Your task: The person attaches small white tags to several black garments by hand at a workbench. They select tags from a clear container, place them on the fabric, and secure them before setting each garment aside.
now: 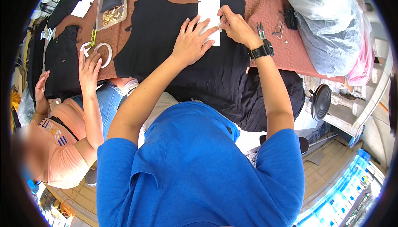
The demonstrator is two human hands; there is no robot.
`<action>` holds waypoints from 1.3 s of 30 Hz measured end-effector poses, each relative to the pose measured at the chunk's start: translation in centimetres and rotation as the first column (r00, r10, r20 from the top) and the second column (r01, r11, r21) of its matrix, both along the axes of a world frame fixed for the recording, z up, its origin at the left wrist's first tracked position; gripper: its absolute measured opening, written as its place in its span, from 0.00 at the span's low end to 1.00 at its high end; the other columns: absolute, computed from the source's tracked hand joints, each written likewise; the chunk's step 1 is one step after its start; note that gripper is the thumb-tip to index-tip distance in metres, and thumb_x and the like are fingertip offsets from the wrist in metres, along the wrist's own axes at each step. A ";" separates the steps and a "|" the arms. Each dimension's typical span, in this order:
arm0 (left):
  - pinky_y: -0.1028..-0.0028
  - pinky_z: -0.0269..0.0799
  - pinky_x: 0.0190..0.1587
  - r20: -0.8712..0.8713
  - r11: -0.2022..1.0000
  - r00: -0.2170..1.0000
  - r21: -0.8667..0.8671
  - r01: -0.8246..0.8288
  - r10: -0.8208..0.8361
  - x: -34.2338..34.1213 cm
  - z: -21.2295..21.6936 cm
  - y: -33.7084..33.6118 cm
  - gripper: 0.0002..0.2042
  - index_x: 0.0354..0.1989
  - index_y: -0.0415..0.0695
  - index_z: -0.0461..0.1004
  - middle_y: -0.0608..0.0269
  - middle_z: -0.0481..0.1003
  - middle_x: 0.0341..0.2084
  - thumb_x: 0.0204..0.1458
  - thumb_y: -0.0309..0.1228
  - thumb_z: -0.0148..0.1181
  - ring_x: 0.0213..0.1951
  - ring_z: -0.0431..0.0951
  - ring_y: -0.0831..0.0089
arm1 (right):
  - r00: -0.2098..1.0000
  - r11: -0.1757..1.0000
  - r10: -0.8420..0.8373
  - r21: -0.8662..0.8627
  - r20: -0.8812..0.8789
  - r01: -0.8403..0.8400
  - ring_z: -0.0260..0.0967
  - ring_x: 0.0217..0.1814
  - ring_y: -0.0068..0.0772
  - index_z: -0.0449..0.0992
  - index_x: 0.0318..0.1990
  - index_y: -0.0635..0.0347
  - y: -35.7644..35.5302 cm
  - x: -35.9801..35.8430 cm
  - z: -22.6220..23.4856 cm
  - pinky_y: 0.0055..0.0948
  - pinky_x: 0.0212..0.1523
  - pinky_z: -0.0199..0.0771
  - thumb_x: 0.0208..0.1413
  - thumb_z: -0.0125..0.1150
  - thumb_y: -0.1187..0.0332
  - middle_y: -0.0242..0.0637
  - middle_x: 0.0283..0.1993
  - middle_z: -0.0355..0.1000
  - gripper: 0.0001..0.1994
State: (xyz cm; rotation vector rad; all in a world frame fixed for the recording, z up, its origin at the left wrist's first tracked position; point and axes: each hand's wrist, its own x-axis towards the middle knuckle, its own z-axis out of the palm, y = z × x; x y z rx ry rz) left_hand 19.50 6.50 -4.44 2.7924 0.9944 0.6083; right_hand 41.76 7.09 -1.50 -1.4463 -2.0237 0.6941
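From the head view, the person in the blue shirt leans over a surface (298,57) covered with a brown patterned cloth. A big piece of black fabric (166,40) lies spread on it. On the top part of the fabric lies a long white strip (208,3).

The left hand (191,40) lies flat and open, fingers spread. It presses down on the black fabric, and its fingertips touch the lower part of the white strip. It grips nothing.

The right hand (235,25) wears a black watch at the wrist. Its fingers are pinched together at the right edge of the white strip. It seems to hold something very small there, but it is too tiny to tell what.

I think the step now is fixing the white strip onto the black fabric. The next move needs the left hand to keep the strip from sliding while the right hand works with care along the edge.

Just right of the hands lie small snips (261,30) and a pair of glasses (280,23). A clear plastic box (111,5) with small gold bits sits to the upper left. Big plastic bags (327,23) are piled on the right.

On the left, another person in an orange shirt rests a hand (89,67) by a roll of white tape (103,52).
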 end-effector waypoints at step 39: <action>0.50 0.50 0.71 0.043 0.999 0.999 -0.046 0.009 -0.007 -0.1 0.3 0.0 0.23 0.66 0.56 0.68 0.61 0.63 0.66 0.63 0.44 0.55 0.70 0.57 0.53 | 0.975 0.935 -0.220 0.292 0.029 0.202 0.72 0.49 0.55 0.64 0.55 0.64 -6.1 -2.7 0.4 0.48 0.49 0.75 0.52 0.52 0.83 0.47 0.43 0.77 0.20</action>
